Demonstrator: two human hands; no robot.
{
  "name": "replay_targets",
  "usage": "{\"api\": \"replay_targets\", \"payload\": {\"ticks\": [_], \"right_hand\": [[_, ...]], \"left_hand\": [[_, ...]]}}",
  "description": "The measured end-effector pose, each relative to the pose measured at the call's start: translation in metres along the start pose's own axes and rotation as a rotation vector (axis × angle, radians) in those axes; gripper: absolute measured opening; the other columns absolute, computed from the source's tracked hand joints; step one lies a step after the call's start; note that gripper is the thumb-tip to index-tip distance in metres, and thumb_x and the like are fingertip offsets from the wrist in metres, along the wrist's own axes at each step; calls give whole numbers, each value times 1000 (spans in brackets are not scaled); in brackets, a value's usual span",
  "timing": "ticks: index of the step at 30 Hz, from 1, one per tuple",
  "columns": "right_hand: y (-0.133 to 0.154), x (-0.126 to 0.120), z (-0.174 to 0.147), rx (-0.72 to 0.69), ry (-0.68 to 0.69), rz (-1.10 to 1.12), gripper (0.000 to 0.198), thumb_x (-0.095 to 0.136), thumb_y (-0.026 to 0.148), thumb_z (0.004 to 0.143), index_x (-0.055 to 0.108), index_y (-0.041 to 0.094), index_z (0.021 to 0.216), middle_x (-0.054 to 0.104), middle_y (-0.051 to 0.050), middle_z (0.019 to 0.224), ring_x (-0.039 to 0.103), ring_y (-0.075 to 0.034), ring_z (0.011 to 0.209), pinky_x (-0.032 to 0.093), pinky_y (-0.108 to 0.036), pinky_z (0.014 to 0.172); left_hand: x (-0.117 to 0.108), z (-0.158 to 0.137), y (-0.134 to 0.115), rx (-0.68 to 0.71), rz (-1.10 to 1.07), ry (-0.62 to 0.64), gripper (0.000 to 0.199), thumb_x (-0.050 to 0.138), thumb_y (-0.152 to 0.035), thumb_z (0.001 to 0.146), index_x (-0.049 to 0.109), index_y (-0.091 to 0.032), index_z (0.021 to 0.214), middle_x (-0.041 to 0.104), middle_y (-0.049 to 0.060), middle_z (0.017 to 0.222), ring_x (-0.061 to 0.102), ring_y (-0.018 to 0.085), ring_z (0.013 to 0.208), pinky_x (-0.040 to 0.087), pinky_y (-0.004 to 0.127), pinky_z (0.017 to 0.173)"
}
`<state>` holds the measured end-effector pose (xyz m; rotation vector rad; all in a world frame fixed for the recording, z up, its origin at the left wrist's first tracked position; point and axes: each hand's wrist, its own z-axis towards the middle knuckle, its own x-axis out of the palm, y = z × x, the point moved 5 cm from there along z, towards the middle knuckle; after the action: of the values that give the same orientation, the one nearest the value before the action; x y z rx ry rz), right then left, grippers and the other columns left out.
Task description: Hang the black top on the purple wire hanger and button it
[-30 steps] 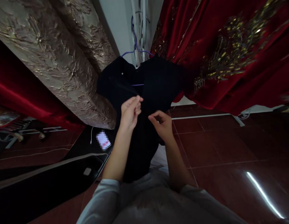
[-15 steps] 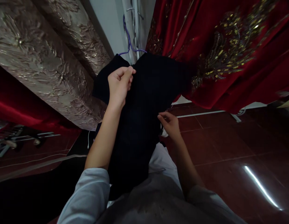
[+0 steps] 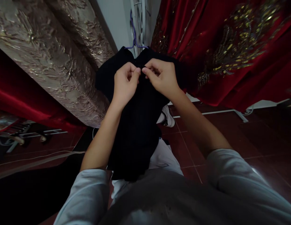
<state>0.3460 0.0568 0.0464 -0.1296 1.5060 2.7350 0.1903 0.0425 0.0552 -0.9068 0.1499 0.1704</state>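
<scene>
In front of me a dark, nearly black short-sleeved garment (image 3: 136, 125) hangs on a purple hanger (image 3: 135, 37). My left hand (image 3: 126, 82) pinches its front just below the neckline, thumb and forefinger together. Close beside it, at the same height, my right hand (image 3: 163, 76) pinches the garment too. The fingertips of the two hands almost meet. Whatever small part lies between them is too dark to make out. The lower end of the garment reaches down near my lap.
The hanger hooks on a white metal stand (image 3: 142, 22). To the left hangs a textured beige gown (image 3: 65, 68); to the right, a red gown (image 3: 220, 62) with gold sequins. A white shoe (image 3: 169, 117) is on the red tiled floor (image 3: 190, 150), near a white rack bar (image 3: 206, 112).
My right hand has risen from beside the garment's lower right edge to its neckline and now pinches the cloth. My left hand stays near the neckline, and the view has shifted slightly.
</scene>
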Motion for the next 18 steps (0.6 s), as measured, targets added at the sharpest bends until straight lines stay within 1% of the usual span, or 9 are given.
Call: {"api": "replay_targets", "payload": {"ticks": [3, 5, 7, 9, 10, 11, 14, 16, 18], "right_hand": [[15, 4, 6, -118, -24, -151, 19, 74, 21, 94, 62, 21, 79, 58, 5, 70, 58, -10, 72, 49, -21, 73], [30, 0, 16, -250, -110, -202, 21, 66, 19, 100, 58, 21, 81, 56, 6, 69, 53, -7, 64, 46, -20, 66], [40, -13, 28, -340, -223, -186, 25, 61, 17, 104, 53, 23, 81, 52, 7, 68, 52, -6, 60, 45, -20, 63], [42, -31, 38, -361, -285, -186, 29, 59, 14, 104, 50, 25, 79, 52, 5, 70, 55, -7, 63, 46, -21, 65], [41, -42, 41, -363, -294, -213, 30, 59, 14, 103, 49, 27, 78, 53, 4, 72, 58, -9, 66, 48, -23, 67], [38, -54, 41, -375, -311, -250, 30, 57, 14, 103, 50, 28, 78, 54, 2, 74, 60, -10, 69, 49, -24, 69], [22, -95, 31, -391, -413, -344, 28, 53, 20, 105, 49, 28, 78, 56, 1, 74, 61, -14, 71, 50, -30, 72], [3, -120, 20, -313, -434, -357, 26, 52, 25, 105, 51, 26, 79, 56, 0, 71, 57, -15, 67, 49, -31, 68], [-21, -141, 6, -178, -468, -330, 26, 50, 28, 104, 51, 24, 79, 56, 0, 70, 51, -14, 62, 45, -30, 64]], "left_hand": [[5, -4, 13, 30, 135, -54, 35, 69, -15, 98, 53, -22, 68, 48, -3, 59, 40, 12, 52, 27, 29, 55], [15, -16, 34, -8, 219, -71, 37, 69, -10, 95, 51, -22, 65, 49, -4, 57, 41, 11, 51, 28, 29, 55], [27, -33, 60, -77, 261, 3, 36, 70, -9, 92, 53, -20, 62, 51, -5, 54, 42, 10, 49, 28, 28, 53], [34, -50, 80, -128, 262, 86, 34, 72, -17, 94, 58, -19, 63, 56, -4, 54, 47, 10, 49, 30, 27, 53], [32, -56, 85, -138, 260, 86, 32, 71, -24, 96, 61, -19, 66, 59, -2, 57, 50, 11, 50, 33, 28, 55], [28, -58, 87, -138, 255, 60, 31, 69, -33, 99, 63, -19, 73, 63, -1, 62, 54, 13, 54, 37, 28, 57], [-1, -41, 78, -90, 224, -149, 35, 68, -55, 98, 59, -21, 98, 67, 3, 85, 64, 18, 76, 47, 32, 72], [-21, -15, 72, -50, 200, -252, 49, 77, -61, 90, 51, -23, 108, 65, 4, 95, 67, 23, 96, 50, 35, 85], [-38, 16, 73, -20, 196, -264, 56, 82, -61, 85, 49, -24, 110, 64, 5, 103, 63, 29, 116, 49, 40, 95]]}}
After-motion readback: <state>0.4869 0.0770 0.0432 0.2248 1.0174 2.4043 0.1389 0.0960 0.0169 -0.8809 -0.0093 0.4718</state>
